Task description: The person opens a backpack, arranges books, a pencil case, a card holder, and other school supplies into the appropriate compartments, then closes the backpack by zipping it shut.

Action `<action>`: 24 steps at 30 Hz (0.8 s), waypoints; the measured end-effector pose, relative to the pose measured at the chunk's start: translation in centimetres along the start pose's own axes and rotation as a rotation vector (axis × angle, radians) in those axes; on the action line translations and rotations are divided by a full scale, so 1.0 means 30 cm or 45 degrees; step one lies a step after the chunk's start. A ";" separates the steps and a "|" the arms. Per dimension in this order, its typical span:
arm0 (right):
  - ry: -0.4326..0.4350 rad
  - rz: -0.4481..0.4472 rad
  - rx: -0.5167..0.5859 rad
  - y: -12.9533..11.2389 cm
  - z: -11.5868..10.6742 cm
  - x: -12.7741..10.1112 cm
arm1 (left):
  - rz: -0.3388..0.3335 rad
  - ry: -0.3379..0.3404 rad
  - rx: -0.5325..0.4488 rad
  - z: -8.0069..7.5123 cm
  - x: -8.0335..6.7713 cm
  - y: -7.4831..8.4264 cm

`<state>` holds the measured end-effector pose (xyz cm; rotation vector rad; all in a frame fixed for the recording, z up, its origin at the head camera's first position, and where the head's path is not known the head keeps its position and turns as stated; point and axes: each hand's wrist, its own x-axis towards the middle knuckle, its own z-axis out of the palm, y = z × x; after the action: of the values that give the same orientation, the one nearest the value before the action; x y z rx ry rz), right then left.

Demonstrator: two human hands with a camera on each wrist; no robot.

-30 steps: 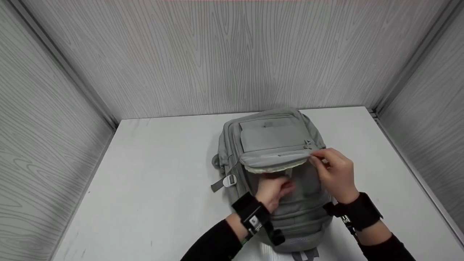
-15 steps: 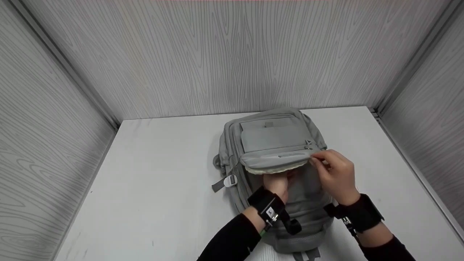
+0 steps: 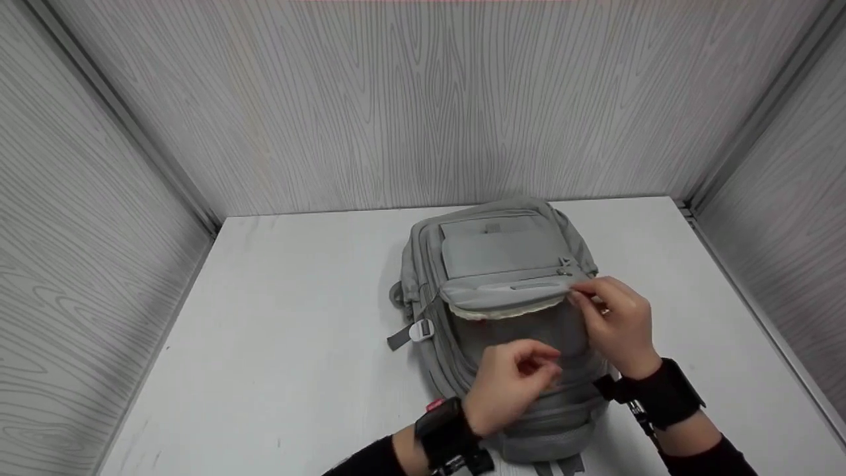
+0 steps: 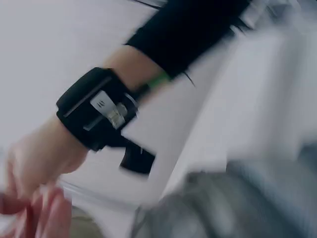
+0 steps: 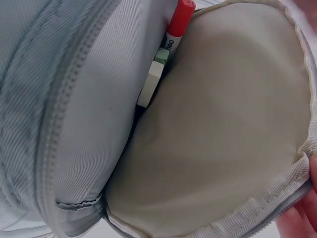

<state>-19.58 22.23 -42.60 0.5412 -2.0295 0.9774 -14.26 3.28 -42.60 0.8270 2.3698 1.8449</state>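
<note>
A grey backpack [image 3: 496,254] lies on the white table with its front pocket unzipped. My right hand [image 3: 618,324] pinches the edge of the pocket flap [image 3: 502,296] between thumb and fingers, lifting it away from the bag. Over the lower part of the backpack is my left hand [image 3: 512,380], its fingers loosely bent with nothing visible between them. Inside the pocket, the right wrist view shows a marker with a red cap [image 5: 181,19] and a small white-and-green block [image 5: 151,82]. Both sit in the fold beside the beige lining [image 5: 223,119].
A strap with a white buckle [image 3: 421,330] sticks out at the backpack's left side. Wood-grain panels [image 3: 423,99] enclose the table [image 3: 284,330] at the back and both sides. The left wrist view is blurred.
My left hand reached under the flap into the pocket, then came back out toward me, over the lower backpack. The right hand has kept its pinch on the flap, almost still.
</note>
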 end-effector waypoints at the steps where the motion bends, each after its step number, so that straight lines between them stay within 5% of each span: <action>1: -0.002 -0.001 0.000 0.000 -0.002 -0.002 | 0.291 -0.031 0.354 -0.033 -0.011 0.001; 3: -0.006 -0.002 -0.006 0.000 -0.005 -0.007 | 0.766 0.173 0.996 -0.100 -0.017 -0.011; 5: -0.005 -0.005 -0.007 -0.002 -0.006 -0.010 | 0.987 0.379 1.368 -0.161 -0.001 -0.035; 8: -0.001 -0.008 0.001 -0.006 -0.006 -0.017 | 0.944 0.429 1.557 -0.224 0.024 -0.062; 14: 0.032 -0.021 0.065 -0.005 -0.028 -0.027 | 0.946 0.471 1.535 -0.260 0.055 -0.077; 19: 0.135 0.199 -0.144 0.088 -0.102 -0.062 | 0.914 0.533 1.516 -0.262 0.071 -0.066; 21: 0.047 0.386 -0.300 0.158 -0.140 -0.096 | 0.897 0.549 1.512 -0.261 0.076 -0.063; 24: -0.309 0.686 -0.482 0.258 -0.195 -0.160 | 0.871 0.574 1.516 -0.257 0.082 -0.060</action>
<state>-19.03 31.74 -47.74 -0.1086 -2.5726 0.8156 -19.65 -2.87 -41.23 1.5172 3.8252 0.4174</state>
